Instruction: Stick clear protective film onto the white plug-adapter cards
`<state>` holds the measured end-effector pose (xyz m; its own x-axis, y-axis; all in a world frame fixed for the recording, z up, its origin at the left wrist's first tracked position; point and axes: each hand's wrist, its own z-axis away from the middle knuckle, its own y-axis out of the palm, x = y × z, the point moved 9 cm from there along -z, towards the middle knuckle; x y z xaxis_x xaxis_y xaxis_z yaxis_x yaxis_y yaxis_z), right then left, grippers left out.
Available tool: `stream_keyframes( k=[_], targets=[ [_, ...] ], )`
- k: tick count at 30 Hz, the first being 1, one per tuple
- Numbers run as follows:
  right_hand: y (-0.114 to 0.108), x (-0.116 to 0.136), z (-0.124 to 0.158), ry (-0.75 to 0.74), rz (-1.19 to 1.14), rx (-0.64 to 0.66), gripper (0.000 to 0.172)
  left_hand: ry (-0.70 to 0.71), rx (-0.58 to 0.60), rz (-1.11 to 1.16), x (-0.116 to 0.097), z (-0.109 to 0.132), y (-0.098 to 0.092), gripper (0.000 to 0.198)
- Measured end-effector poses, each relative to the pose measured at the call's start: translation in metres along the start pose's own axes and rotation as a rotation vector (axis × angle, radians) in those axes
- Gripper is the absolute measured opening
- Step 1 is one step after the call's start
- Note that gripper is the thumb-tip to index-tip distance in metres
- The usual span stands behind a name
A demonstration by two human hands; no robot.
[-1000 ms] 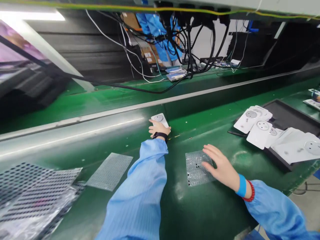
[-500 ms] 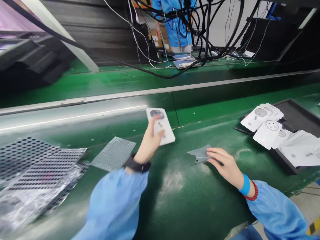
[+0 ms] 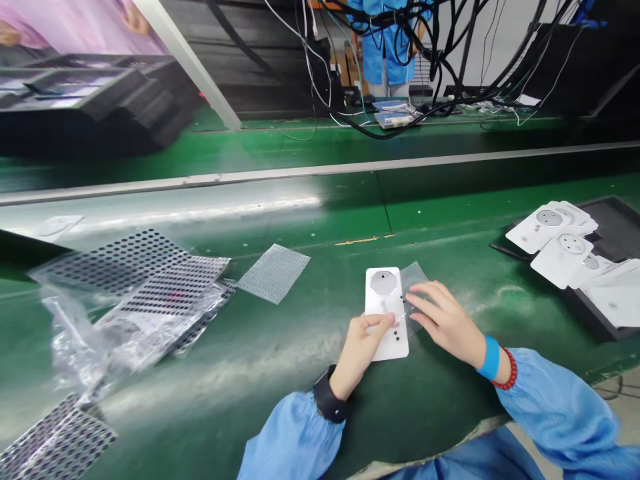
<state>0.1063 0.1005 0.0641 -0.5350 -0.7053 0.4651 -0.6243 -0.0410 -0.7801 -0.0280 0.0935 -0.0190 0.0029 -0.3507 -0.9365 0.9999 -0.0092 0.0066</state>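
So here's where we're at: our left hand (image 3: 357, 353) is curled down on a glossy white socket adapter (image 3: 386, 340), pinning it flat on the green rubbery counter (image 3: 280, 427), with its round recessed socket face at the far end. Our right hand (image 3: 445, 323) sits right beside it, fingers splayed over a small clear perforated film (image 3: 414, 277) that overlaps the adapter's edge; we can't tell if that hand is really gripping anything. Tiny black dots (image 3: 397, 327) show near that edge. Off to the right, more white adapters (image 3: 550, 227) lie piled in a matte black tray (image 3: 620, 230), while crinkly clear plastic sheets (image 3: 150, 293) with rows of black holes sit heaped on the left.
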Motion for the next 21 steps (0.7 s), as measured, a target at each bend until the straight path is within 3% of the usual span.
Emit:
stream_keyframes(
  k=[6,9,15,21],
  targets=[
    [0.023,0.022,-0.003,0.013,-0.182,-0.046,0.019,-0.050,-0.001,0.210,0.016,0.006,0.001,0.036],
    [0.029,0.021,0.005,0.021,-0.090,-0.048,0.021,-0.076,-0.015,0.284,0.021,0.007,0.003,0.036],
    [0.034,0.038,0.025,-0.265,0.237,-0.057,0.029,-0.108,-0.033,0.363,0.028,0.006,0.006,0.027],
    [0.036,0.023,0.018,-0.179,0.164,-0.014,0.025,-0.058,-0.021,0.360,0.024,0.004,0.011,0.024]
  ],
)
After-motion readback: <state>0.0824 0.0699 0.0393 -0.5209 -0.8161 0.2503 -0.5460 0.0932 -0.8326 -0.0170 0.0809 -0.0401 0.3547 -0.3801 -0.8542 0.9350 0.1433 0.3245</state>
